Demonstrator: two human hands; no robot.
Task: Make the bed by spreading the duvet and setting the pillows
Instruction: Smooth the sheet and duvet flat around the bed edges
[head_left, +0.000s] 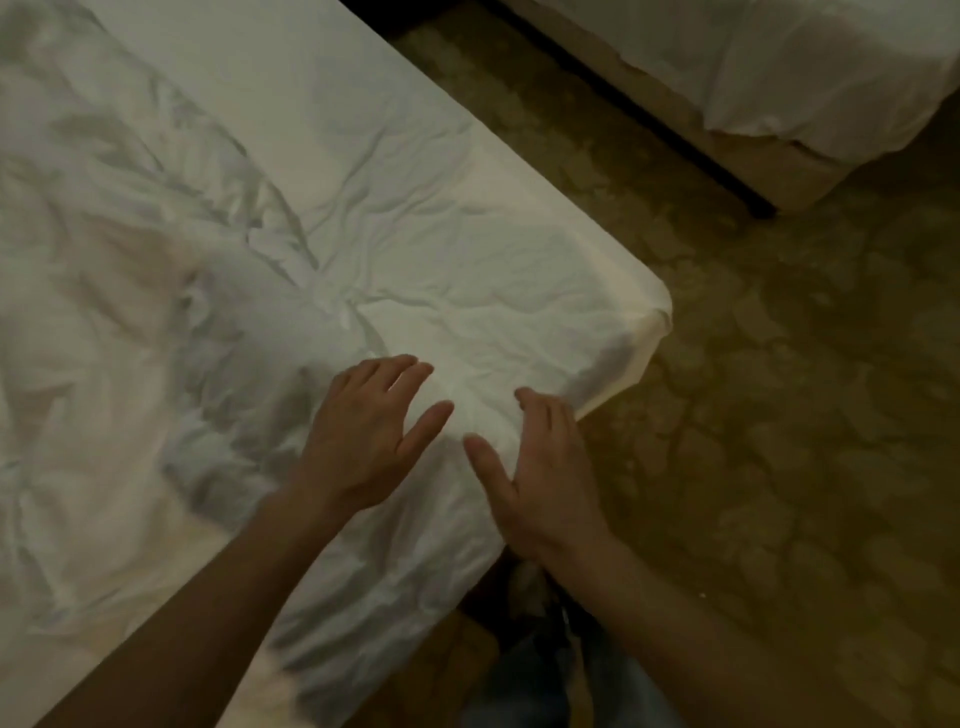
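Note:
A white crumpled duvet (130, 322) lies bunched over the left part of the bed (467, 260), whose wrinkled white sheet shows at the near corner. My left hand (371, 436) lies flat on the fabric near the bed's front edge, fingers straight and spread. My right hand (540, 483) rests beside it at the edge of the mattress, fingers straight and pointing toward the corner, thumb out. Neither hand holds anything. No pillow is in view.
A patterned brownish carpet (779, 441) fills the right side. A second bed (779, 93) with white bedding stands at the top right, with a dark gap of floor between the two. My legs in jeans (561, 686) are at the bottom.

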